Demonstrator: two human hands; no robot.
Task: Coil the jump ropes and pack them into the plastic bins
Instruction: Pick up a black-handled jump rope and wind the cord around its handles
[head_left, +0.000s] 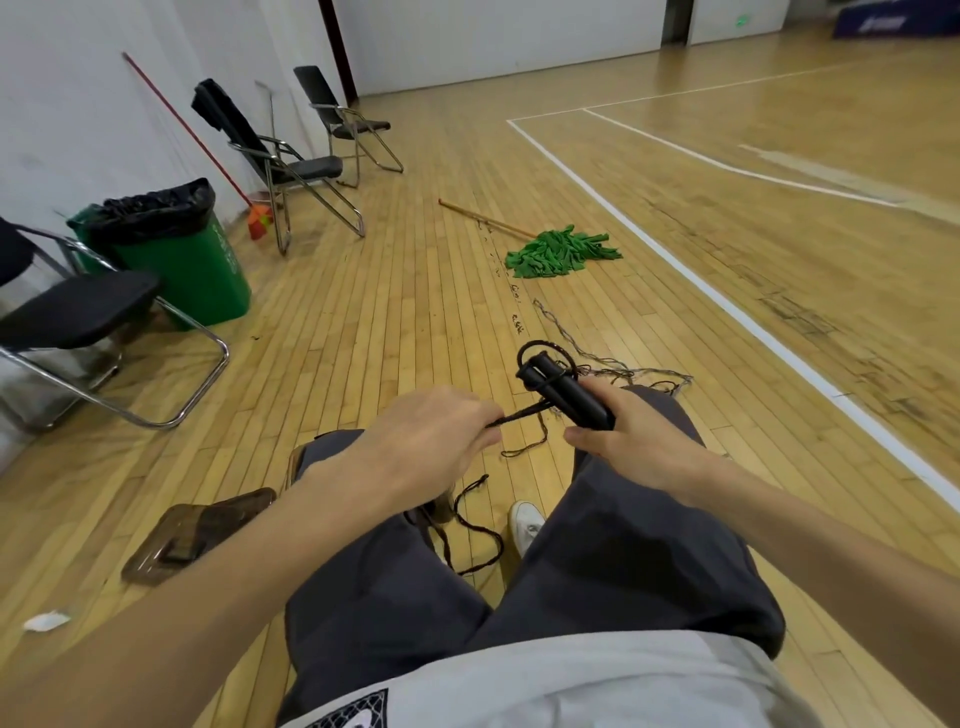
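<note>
While the person sits low over the wooden gym floor (395, 291), the right hand (641, 441) grips the 2 black handles (566, 389) of a jump rope (517, 414), held side by side with the fingers curled round them. A loop of the same rope arcs over the handle tops. The left hand (431, 441) pinches the rope just left of the handles, and the short span between the hands is taut. Below the left hand the rope drops slack between the knees and lies in loose bends on the floor, near a white shoe (525, 522). A 2nd, greyer rope (550, 318) lies uncoiled on the floor beyond the right hand. A brown translucent plastic bin (171, 540) sits on the floor left of the left knee, apart from both hands; contents unclear. Further off: green mop (561, 254), green trash bin (208, 270) with black liner, 3 folding chairs (291, 166), red-handled broom (208, 150) against the wall.
</note>
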